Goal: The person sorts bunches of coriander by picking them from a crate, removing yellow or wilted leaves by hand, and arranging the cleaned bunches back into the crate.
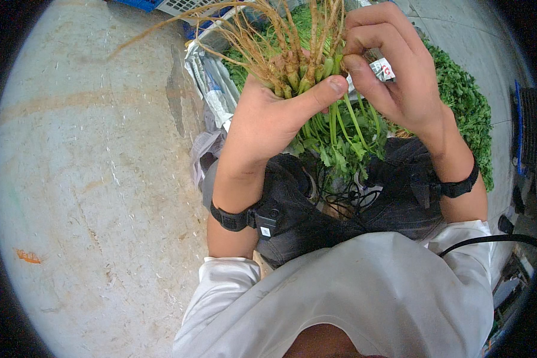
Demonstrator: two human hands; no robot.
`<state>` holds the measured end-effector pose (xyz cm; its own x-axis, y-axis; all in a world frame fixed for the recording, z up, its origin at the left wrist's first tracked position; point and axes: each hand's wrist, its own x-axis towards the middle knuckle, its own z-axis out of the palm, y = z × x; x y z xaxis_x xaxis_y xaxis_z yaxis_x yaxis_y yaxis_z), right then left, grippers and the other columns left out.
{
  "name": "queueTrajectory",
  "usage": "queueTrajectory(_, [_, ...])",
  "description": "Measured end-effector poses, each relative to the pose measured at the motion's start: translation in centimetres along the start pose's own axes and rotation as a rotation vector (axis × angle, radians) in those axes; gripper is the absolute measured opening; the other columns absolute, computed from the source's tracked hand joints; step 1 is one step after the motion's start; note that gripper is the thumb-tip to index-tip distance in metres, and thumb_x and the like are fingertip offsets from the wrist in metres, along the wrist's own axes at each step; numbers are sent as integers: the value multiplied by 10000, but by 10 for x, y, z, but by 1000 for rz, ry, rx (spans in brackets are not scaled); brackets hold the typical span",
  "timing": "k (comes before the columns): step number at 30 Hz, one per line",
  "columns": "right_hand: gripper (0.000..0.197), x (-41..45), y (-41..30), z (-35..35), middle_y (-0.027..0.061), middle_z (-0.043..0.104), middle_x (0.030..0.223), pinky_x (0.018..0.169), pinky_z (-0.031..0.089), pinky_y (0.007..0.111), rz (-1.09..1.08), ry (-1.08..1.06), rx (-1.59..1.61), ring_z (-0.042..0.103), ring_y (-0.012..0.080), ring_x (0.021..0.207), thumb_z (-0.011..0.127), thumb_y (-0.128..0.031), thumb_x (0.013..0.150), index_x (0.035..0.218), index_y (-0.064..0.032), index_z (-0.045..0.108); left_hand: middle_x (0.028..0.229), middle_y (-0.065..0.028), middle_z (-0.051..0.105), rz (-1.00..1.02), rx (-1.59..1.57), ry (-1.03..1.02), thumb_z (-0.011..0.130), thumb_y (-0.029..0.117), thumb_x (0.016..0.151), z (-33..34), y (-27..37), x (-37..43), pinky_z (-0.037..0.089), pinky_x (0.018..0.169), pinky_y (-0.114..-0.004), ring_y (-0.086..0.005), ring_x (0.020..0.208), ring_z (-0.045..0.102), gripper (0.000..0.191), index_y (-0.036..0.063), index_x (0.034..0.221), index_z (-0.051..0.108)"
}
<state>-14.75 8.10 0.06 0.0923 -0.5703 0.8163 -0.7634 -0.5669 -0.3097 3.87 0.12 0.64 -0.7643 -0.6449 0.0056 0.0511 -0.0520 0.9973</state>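
Note:
My left hand (273,114) is closed round the stems of a bunch of leafy green herbs (335,129), like coriander or celery. The pale brown roots (291,49) point up and away from me, and the leaves hang down over my lap. At the bunch's right side, my right hand (394,67) has its thumb and bent fingers pinched together at the outer stems and roots. Whether a single stem lies between those fingertips is too small to tell. Behind the bunch stands a container lined with white plastic (212,85), with more greens in it.
A large heap of leafy greens (465,98) lies on the floor at the right. White and blue plastic crates (174,9) stand at the top left. Worn concrete floor (94,156) spreads at the left. Dark cables (351,197) lie between my legs, and another black cable (492,238) runs to the right.

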Motion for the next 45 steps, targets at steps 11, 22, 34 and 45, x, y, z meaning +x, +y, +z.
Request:
queueTrajectory(11, [77, 8, -6, -11, 136, 558, 978, 651, 493, 278, 393, 89, 303, 566, 145, 757, 603, -36, 877, 931, 17, 594, 874, -3, 669, -48, -21, 36, 764, 111, 875, -4, 0, -4, 488, 650, -253, -87, 741, 598, 204, 19, 1030, 669])
queueTrajectory(22, [215, 1, 6, 4, 73, 618, 979, 714, 545, 319, -5, 30, 93, 653, 232, 801, 762, -150, 794, 977, -60, 693, 1011, -29, 672, -26, -54, 146, 753, 130, 881, -4, 0, -5, 490, 762, -268, -120, 869, 608, 336, 10, 1172, 633])
queueTrajectory(34, [221, -3, 2, 3, 52, 646, 933, 648, 550, 270, 21, 19, 56, 642, 178, 745, 810, -32, 746, 960, -55, 758, 960, -22, 666, -76, 34, 160, 790, 166, 866, -2, 2, -11, 487, 712, -256, -113, 818, 603, 345, 11, 1138, 644])
queueTrajectory(45, [127, -1, -8, 1, 102, 567, 999, 672, 509, 265, 226, -53, 157, 612, 147, 771, 657, 72, 847, 953, 24, 607, 981, -13, 677, -34, 21, 65, 758, 78, 870, 4, 4, -6, 501, 772, -254, -86, 864, 598, 256, 1, 1095, 660])
